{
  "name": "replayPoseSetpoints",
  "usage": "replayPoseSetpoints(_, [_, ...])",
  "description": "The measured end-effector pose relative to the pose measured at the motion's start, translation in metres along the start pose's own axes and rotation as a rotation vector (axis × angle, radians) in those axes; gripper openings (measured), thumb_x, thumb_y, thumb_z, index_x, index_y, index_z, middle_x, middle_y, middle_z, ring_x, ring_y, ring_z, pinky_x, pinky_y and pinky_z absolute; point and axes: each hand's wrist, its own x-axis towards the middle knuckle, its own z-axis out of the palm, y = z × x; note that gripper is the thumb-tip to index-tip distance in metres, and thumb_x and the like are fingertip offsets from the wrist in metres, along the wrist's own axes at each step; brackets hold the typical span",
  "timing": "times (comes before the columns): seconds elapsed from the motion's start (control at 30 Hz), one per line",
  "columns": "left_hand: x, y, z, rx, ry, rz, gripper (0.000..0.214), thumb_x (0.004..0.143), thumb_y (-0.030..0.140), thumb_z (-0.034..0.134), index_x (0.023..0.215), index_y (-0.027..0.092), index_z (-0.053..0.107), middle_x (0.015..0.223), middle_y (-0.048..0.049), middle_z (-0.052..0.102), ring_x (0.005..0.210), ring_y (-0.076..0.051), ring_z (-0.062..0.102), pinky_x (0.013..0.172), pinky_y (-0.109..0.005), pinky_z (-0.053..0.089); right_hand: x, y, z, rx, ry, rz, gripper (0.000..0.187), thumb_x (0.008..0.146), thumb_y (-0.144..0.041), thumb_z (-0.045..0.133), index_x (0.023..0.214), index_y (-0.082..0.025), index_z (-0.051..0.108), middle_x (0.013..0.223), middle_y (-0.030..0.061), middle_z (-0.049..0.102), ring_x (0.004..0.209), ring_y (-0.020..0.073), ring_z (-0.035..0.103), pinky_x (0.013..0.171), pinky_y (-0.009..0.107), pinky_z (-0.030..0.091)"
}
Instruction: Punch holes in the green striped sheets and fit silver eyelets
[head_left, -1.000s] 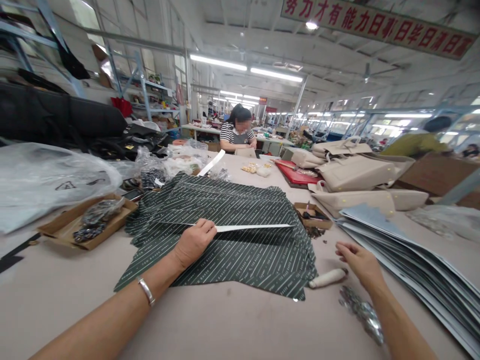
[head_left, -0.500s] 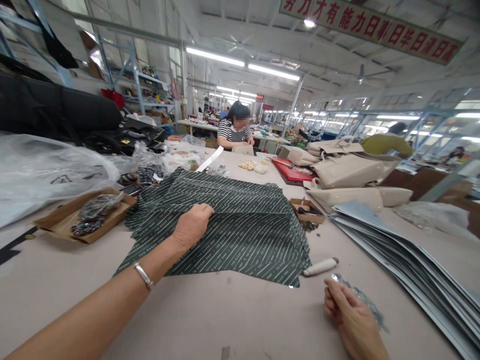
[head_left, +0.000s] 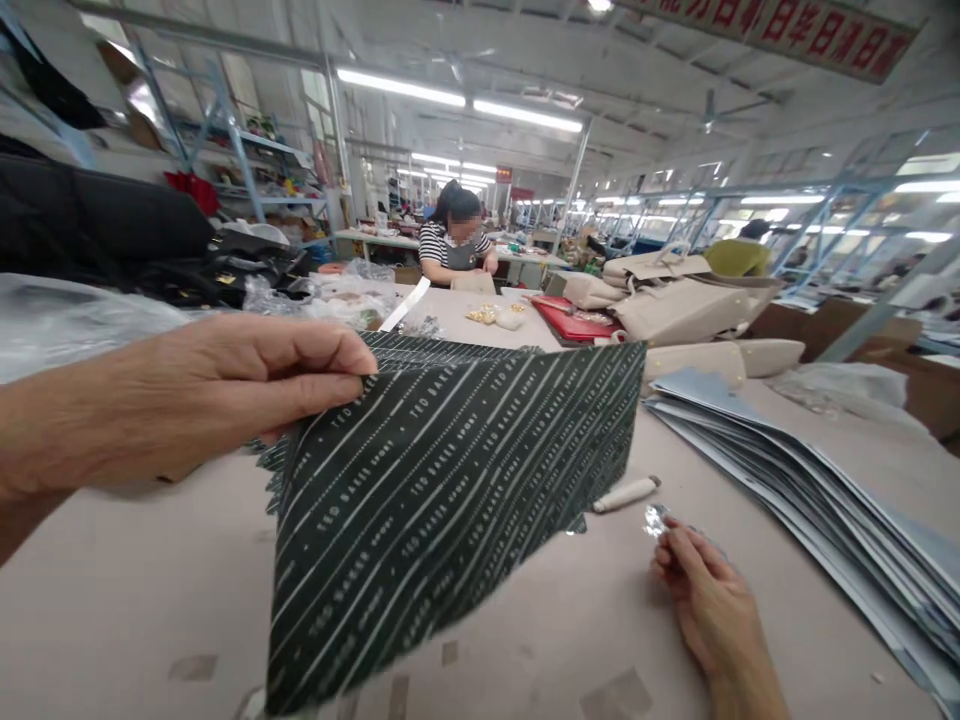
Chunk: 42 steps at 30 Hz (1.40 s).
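My left hand pinches the upper left edge of a dark green fabric piece with diagonal white lettering. The piece hangs tilted above the table, its lower left corner toward me. Behind it, more of the same printed fabric lies on the table. On the right, my right hand has thumb and fingers pressed together. Small shiny silver pieces show at its fingertips, mostly hidden by the hand; what it grips is too small to make out. A tool with a whitish handle lies just beyond.
A stack of grey sheets runs along the right side. Behind it are beige bags and a red item. Plastic bags and black bags crowd the left. Across the table sits a person in striped sleeves.
My left hand has lifted a fabric piece off the pile and brought it left and toward me. My right hand stays by the silver pieces, slightly shifted. The view has turned slightly.
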Motion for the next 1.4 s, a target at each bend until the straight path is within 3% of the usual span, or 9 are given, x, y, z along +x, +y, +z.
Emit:
replayPoseSetpoints(0.13, [-0.013, 0.016, 0.036, -0.136, -0.248, -0.029, 0.039, 0.086, 0.058, 0.050, 0.085, 0.022, 0.065, 0.073, 0.0025, 0.059, 0.064, -0.013, 0.053, 0.056, -0.021, 0.043, -0.007, -0.018, -0.006, 0.064, 0.034, -0.130, 0.045, 0.057, -0.045, 0.095, 0.087, -0.019, 0.074, 0.065, -0.0035, 0.060, 0.058, 0.0081, 0.054, 0.049, 0.018, 0.048])
replayPoseSetpoints(0.3, [-0.023, -0.008, 0.130, -0.051, -0.372, -0.138, 0.021, 0.089, 0.034, 0.047, 0.078, 0.022, 0.060, 0.073, 0.0036, 0.061, 0.069, -0.015, 0.056, 0.061, -0.024, 0.037, -0.042, -0.048, -0.001, -0.080, 0.044, -0.323, 0.040, 0.064, -0.044, 0.091, 0.091, -0.019, 0.075, 0.070, -0.0014, 0.063, 0.060, 0.0103, 0.056, 0.054, 0.024, 0.049])
replayPoseSetpoints(0.37, [-0.027, -0.019, 0.160, -0.033, -0.412, -0.179, 0.012, 0.086, 0.027, 0.052, 0.079, 0.022, 0.061, 0.077, 0.0038, 0.064, 0.074, -0.016, 0.058, 0.065, -0.025, 0.037, -0.060, -0.049, 0.008, -0.173, -0.020, -0.334, 0.036, 0.070, -0.043, 0.088, 0.095, -0.020, 0.076, 0.072, -0.0001, 0.064, 0.062, 0.0120, 0.059, 0.058, 0.027, 0.050])
replayPoseSetpoints(0.47, [-0.030, -0.027, 0.184, -0.064, -0.485, -0.248, 0.008, 0.080, 0.023, 0.059, 0.085, 0.022, 0.065, 0.081, 0.0018, 0.066, 0.078, -0.018, 0.060, 0.069, -0.026, 0.038, -0.087, -0.035, 0.030, -0.318, -0.243, -0.217, 0.030, 0.078, -0.040, 0.082, 0.100, -0.021, 0.075, 0.070, 0.0003, 0.067, 0.064, 0.0138, 0.062, 0.061, 0.028, 0.052])
replayPoseSetpoints(0.6, [-0.027, -0.032, 0.194, -0.175, -0.618, -0.311, 0.017, 0.077, 0.031, 0.063, 0.089, 0.020, 0.069, 0.084, 0.0006, 0.068, 0.079, -0.019, 0.062, 0.070, -0.026, 0.041, -0.114, -0.004, 0.070, -0.388, -0.561, 0.040, 0.020, 0.083, -0.037, 0.076, 0.089, -0.019, 0.071, 0.068, 0.0016, 0.071, 0.063, 0.0155, 0.067, 0.061, 0.028, 0.056])
replayPoseSetpoints(0.7, [-0.025, -0.035, 0.197, -0.295, -0.702, -0.345, 0.026, 0.073, 0.039, 0.064, 0.090, 0.019, 0.068, 0.083, 0.0010, 0.067, 0.079, -0.019, 0.062, 0.068, -0.026, 0.042, -0.122, 0.011, 0.089, -0.389, -0.681, 0.127, 0.018, 0.086, -0.036, 0.071, 0.088, -0.019, 0.072, 0.073, 0.0024, 0.074, 0.065, 0.0150, 0.069, 0.065, 0.027, 0.057])
replayPoseSetpoints(0.87, [-0.026, -0.033, 0.200, -0.625, -0.865, -0.468, 0.038, 0.072, 0.049, 0.064, 0.091, 0.017, 0.068, 0.080, 0.0001, 0.065, 0.071, -0.017, 0.058, 0.064, -0.025, 0.043, -0.122, 0.018, 0.093, -0.505, -0.761, 0.108, 0.012, 0.089, -0.032, 0.068, 0.088, -0.021, 0.074, 0.074, 0.0004, 0.072, 0.067, 0.0131, 0.066, 0.063, 0.024, 0.051])
replayPoseSetpoints(1.0, [-0.027, -0.028, 0.201, -0.864, -0.882, -0.592, 0.036, 0.069, 0.043, 0.070, 0.091, 0.014, 0.069, 0.077, 0.0000, 0.062, 0.066, -0.013, 0.051, 0.062, -0.023, 0.041, -0.121, 0.017, 0.094, -0.581, -0.801, -0.007, 0.008, 0.089, -0.025, 0.068, 0.086, -0.022, 0.075, 0.075, -0.0009, 0.070, 0.067, 0.0120, 0.062, 0.062, 0.025, 0.047])
replayPoseSetpoints(1.4, [-0.030, -0.031, 0.207, -0.765, -0.826, -0.442, 0.030, 0.078, 0.038, 0.063, 0.097, 0.017, 0.073, 0.081, 0.0007, 0.063, 0.072, -0.014, 0.053, 0.068, -0.024, 0.040, -0.118, 0.018, 0.096, -0.579, -0.858, -0.080, 0.009, 0.091, -0.020, 0.067, 0.087, -0.023, 0.075, 0.076, -0.0028, 0.069, 0.067, 0.0105, 0.062, 0.062, 0.024, 0.047])
